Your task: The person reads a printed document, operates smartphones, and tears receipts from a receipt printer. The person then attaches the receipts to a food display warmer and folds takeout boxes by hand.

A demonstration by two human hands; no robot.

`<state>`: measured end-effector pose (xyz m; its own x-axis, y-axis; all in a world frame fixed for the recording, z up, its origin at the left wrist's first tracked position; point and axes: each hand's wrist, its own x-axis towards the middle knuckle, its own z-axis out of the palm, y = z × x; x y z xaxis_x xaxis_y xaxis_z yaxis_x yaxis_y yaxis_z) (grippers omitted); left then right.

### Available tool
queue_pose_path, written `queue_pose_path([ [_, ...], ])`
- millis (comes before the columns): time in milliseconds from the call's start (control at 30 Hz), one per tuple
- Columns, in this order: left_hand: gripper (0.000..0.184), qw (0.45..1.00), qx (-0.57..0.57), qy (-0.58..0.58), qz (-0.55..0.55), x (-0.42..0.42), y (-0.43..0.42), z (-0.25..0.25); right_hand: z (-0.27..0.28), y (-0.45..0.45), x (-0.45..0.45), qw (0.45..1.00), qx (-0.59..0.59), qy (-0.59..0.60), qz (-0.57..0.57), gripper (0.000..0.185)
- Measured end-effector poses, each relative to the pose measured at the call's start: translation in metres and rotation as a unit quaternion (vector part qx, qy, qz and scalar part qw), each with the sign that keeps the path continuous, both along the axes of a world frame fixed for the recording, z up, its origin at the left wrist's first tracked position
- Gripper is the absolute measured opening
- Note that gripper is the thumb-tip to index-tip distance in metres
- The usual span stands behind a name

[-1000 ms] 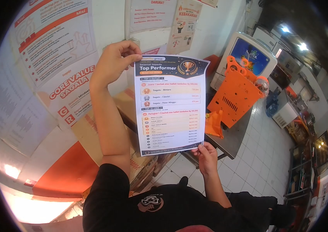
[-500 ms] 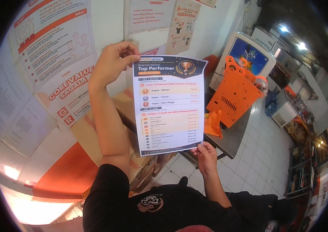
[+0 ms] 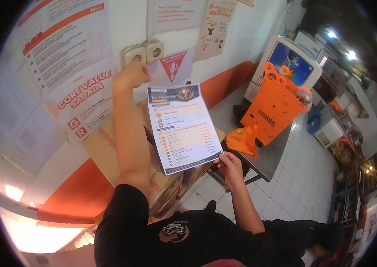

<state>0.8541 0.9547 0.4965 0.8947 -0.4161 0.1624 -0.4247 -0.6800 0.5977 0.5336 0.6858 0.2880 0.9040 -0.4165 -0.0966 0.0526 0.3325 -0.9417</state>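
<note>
Printed sheet (image 3: 181,129) now in one hand only
The left hand (image 3: 131,75) has released its top, grip unclear; the right hand (image 3: 231,168) grips a bottom corner.

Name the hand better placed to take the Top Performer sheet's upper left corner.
Left, I'd judge: the left hand is near that corner, while the right hand pinches the Top Performer sheet at its lower right corner.
</note>
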Motion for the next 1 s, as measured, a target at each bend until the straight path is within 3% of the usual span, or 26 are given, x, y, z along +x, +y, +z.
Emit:
queue_pose_path([
  [67,0.028,0.997,0.008,-0.062,0.052,0.012,0.007,-0.006,-0.004,-0.002,0.004,1.0,-0.014,0.018,0.004,0.017],
  [167,0.033,0.987,-0.077,-0.126,0.059,-0.025,0.019,0.017,0.003,0.0,0.0,1.0,0.021,0.002,0.008,0.022],
  [267,0.035,0.984,-0.116,-0.132,0.04,-0.03,0.03,0.018,-0.007,-0.007,-0.006,0.997,0.078,0.015,-0.005,0.026],
  [433,0.032,0.971,-0.184,-0.149,0.004,-0.058,0.027,0.033,-0.054,-0.016,-0.037,0.992,0.031,0.119,0.011,0.025],
  [533,0.031,0.968,-0.199,-0.154,-0.018,-0.082,0.012,0.041,-0.088,-0.015,-0.062,0.98,0.039,0.178,0.085,0.024],
  [633,0.03,0.971,-0.177,-0.159,-0.041,-0.109,0.004,0.06,-0.103,-0.003,-0.083,0.944,-0.097,0.103,0.299,0.026],
  [733,0.029,0.969,-0.149,-0.146,-0.131,-0.142,-0.039,0.063,-0.1,-0.003,-0.097,0.846,-0.21,0.075,0.485,0.028],
  [800,0.029,0.965,-0.103,-0.114,-0.213,-0.165,-0.061,0.069,-0.076,-0.013,-0.102,0.854,-0.167,0.072,0.487,0.031],
  [867,0.03,0.946,-0.031,-0.082,-0.311,-0.181,-0.081,0.077,-0.119,-0.02,-0.107,0.876,-0.174,-0.028,0.449,0.034],
  [1000,0.03,0.861,0.135,-0.068,-0.485,-0.22,-0.153,0.1,-0.117,-0.053,-0.126,0.899,-0.153,-0.006,0.411,0.036],
])
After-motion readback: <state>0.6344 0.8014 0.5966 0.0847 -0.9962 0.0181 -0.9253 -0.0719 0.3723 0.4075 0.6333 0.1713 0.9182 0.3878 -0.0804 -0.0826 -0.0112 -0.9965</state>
